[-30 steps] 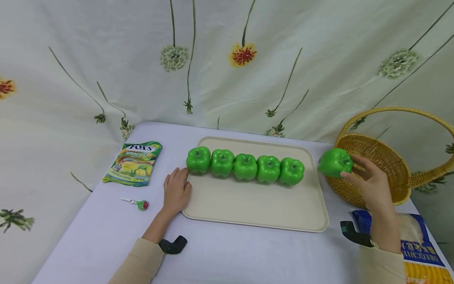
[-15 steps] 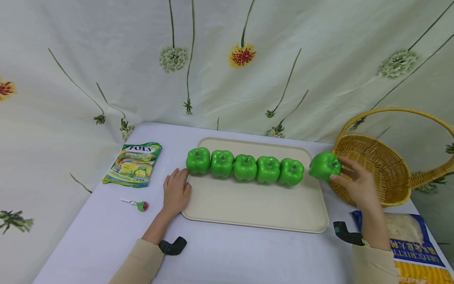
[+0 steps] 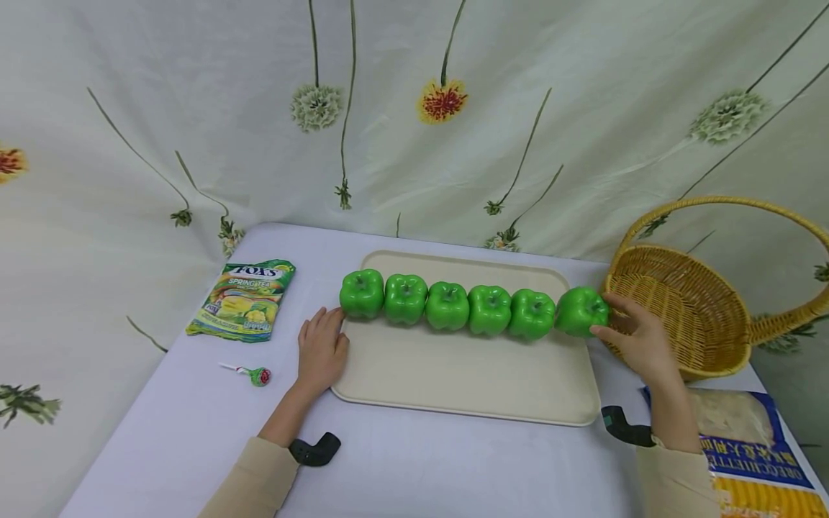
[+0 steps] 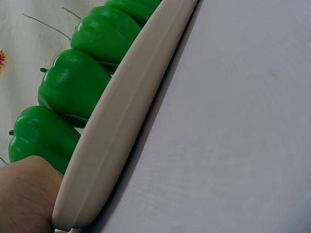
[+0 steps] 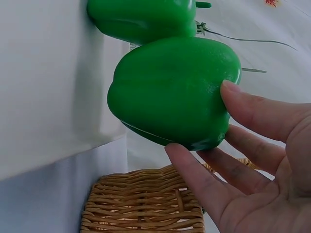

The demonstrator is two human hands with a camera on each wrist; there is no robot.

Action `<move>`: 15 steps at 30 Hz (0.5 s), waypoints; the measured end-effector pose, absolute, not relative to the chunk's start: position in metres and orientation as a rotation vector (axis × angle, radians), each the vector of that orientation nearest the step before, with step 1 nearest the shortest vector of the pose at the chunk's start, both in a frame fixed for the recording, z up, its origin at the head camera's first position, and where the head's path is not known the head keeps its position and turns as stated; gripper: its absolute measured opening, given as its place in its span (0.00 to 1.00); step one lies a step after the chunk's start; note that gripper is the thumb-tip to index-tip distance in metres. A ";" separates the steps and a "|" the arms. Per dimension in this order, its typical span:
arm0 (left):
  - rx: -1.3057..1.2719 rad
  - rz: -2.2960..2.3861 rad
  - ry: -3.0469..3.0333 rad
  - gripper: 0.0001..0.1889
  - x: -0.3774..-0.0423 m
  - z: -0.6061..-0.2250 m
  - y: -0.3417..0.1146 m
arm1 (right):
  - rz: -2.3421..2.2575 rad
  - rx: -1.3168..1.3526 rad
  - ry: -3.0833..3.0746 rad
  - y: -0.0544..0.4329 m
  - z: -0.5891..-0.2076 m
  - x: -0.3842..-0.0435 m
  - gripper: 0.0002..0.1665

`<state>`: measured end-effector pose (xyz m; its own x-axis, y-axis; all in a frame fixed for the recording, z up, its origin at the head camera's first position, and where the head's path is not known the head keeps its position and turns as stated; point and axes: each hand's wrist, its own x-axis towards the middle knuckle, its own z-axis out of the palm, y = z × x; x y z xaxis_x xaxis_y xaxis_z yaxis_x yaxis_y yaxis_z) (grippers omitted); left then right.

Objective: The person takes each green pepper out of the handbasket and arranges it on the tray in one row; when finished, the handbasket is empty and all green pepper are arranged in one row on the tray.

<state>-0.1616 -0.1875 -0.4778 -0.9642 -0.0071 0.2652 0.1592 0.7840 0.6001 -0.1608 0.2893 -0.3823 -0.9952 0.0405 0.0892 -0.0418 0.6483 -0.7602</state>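
Several green bell peppers [image 3: 447,305] stand in a row along the tray [image 3: 466,378], stems up. At the row's right end, my right hand [image 3: 637,338] pinches another bell pepper [image 3: 581,311] between thumb and fingertips. This pepper leans sideways over the tray's right rim, close beside the last one in the row; whether they touch is unclear. In the right wrist view, the thumb and fingers hold the pepper's stem end [image 5: 175,92]. My left hand [image 3: 322,349] rests with relaxed fingers against the tray's left edge, near the leftmost pepper [image 4: 43,138].
A wicker basket [image 3: 712,316] with a tall handle stands at the right, just behind my right hand. In front of it lies a pasta bag [image 3: 754,450], partly covered by the right forearm. A candy bag [image 3: 245,298] and a lollipop [image 3: 260,375] lie at the left.
My right hand has carried the bell pepper leftward from before the basket and down to the row's right end. The left hand and the tray have stayed put.
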 end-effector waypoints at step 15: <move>-0.125 -0.947 -2.714 0.24 -0.162 -0.480 -0.188 | 1.167 0.016 -2.858 0.283 -0.389 -0.164 0.37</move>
